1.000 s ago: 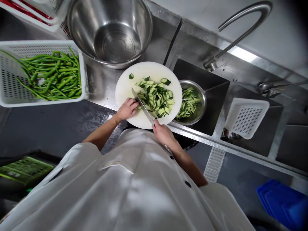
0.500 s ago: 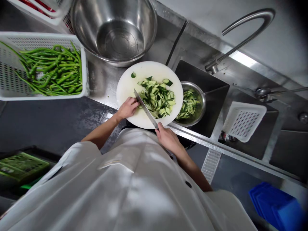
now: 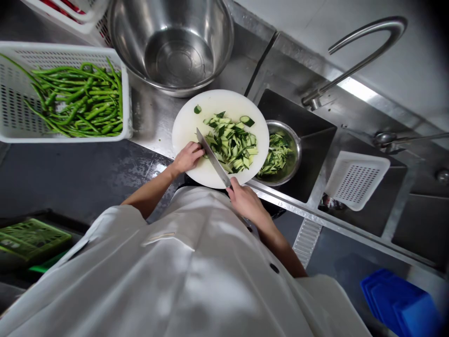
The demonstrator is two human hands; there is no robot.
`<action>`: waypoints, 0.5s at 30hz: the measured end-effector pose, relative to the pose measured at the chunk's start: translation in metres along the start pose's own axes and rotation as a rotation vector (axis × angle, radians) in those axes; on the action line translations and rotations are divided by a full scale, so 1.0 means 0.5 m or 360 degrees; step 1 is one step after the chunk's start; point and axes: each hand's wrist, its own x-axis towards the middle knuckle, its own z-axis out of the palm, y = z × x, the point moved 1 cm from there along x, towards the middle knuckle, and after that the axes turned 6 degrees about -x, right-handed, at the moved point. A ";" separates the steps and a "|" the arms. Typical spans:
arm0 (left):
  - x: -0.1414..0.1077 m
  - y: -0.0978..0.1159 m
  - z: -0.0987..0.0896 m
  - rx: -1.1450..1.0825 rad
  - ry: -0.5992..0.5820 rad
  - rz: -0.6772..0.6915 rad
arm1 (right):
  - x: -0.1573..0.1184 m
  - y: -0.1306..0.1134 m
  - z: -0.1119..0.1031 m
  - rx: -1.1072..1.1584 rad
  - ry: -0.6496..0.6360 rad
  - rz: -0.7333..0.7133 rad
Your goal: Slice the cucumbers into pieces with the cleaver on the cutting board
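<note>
My right hand [image 3: 243, 199] is closed around the handle of a kitchen knife [image 3: 213, 158], its blade slanting up and left across a round white cutting board [image 3: 186, 125]. Left of the blade, my left hand [image 3: 188, 157] rests with curled fingers on a piece of cucumber, mostly hidden under the fingertips. Cut cucumber pieces [image 3: 235, 144] lie heaped on the right of the blade. A single cucumber slice [image 3: 197, 109] sits apart near the board's far left. More cut cucumber [image 3: 277, 157] fills part of a steel bowl [image 3: 299, 157] beside the board.
Behind the board stands a big steel basin [image 3: 171, 86]. A white basket [image 3: 126, 103] of long green peppers [image 3: 91, 100] is at left. Right are sinks [image 3: 315, 154], a curved faucet [image 3: 351, 70] and a white perforated basket [image 3: 358, 180]. Blue plastic containers [image 3: 403, 299] stand lower right.
The view has shifted slightly, so most things appear a little farther right. Both hands and the knife keep nearly the same place on the board.
</note>
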 end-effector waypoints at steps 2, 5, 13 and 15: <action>-0.001 0.000 0.000 -0.0003 -0.0001 0.0010 | 0.003 0.000 0.002 0.0008 -0.0010 -0.0005; -0.002 -0.001 0.002 -0.0033 0.0009 0.0006 | 0.014 -0.002 0.004 0.0025 0.0005 -0.0019; -0.008 -0.005 0.007 0.0018 0.0070 0.0076 | 0.009 0.005 0.002 0.0032 -0.0011 -0.0038; -0.008 -0.005 0.007 -0.0012 0.0074 0.0076 | 0.031 -0.005 0.007 0.0047 0.0019 -0.0061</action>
